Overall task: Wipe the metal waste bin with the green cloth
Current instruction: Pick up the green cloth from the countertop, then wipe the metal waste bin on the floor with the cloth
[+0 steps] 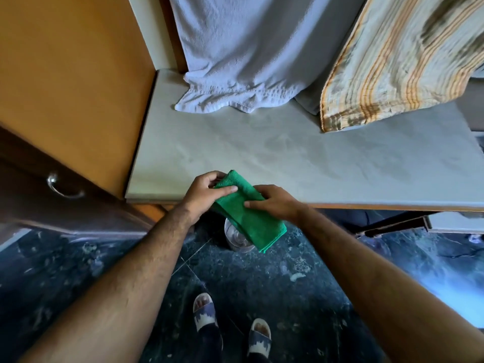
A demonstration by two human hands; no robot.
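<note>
A folded green cloth [246,216] is held in the air between both hands, just in front of the counter's front edge. My left hand [203,193] pinches its upper left end, thumb on top. My right hand [275,203] grips its right side, fingers over the fold. Below the cloth, on the dark floor under the counter edge, stands the shiny metal waste bin [234,238]. Only its rim and part of its wall show; the cloth's lower end hides the rest.
A pale stone counter [288,158] spans the middle, with a white towel [235,74] and a striped cloth [392,69] hanging onto its back. An orange cabinet [65,87] and a dark drawer with a metal handle [61,187] stand left. My sandalled feet [230,328] rest on the dark tile floor.
</note>
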